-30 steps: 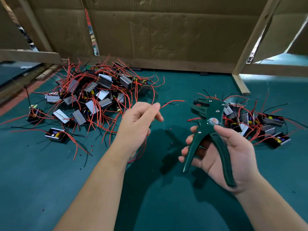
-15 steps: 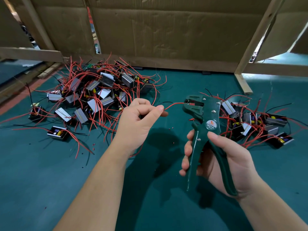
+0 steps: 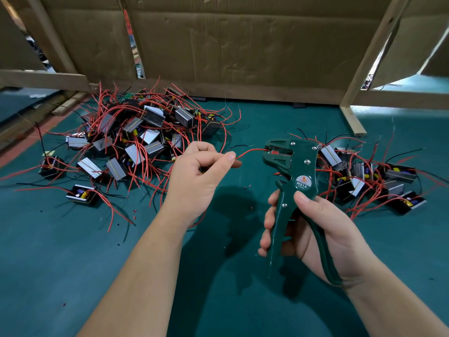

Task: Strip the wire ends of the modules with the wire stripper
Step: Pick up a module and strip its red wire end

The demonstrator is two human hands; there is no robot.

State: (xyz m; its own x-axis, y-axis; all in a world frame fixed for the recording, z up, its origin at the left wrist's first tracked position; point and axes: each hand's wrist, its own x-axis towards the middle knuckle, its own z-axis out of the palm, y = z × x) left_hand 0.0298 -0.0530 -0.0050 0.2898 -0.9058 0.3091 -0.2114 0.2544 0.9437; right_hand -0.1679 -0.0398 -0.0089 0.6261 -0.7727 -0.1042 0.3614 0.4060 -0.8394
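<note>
My left hand (image 3: pixel 199 176) pinches a red wire (image 3: pixel 250 152) between thumb and forefinger; the wire's module is hidden under the hand. The wire's free end sits inside the jaws of a dark green wire stripper (image 3: pixel 291 171). My right hand (image 3: pixel 308 229) grips the stripper's two handles, and the tool stands upright with its jaws pointing left. A big pile of black modules with red wires (image 3: pixel 136 139) lies at the left. A smaller pile of modules (image 3: pixel 369 178) lies at the right, behind the stripper.
The work surface is a teal mat (image 3: pixel 73 276) dotted with small red and black insulation scraps (image 3: pixel 134 211). Cardboard walls (image 3: pixel 243 45) on wooden battens close the back. A wooden post (image 3: pixel 352 120) meets the mat at the right rear.
The stripper has moved left and upright toward the left hand. The red wire's end, free a second ago, now sits in the stripper's jaws.
</note>
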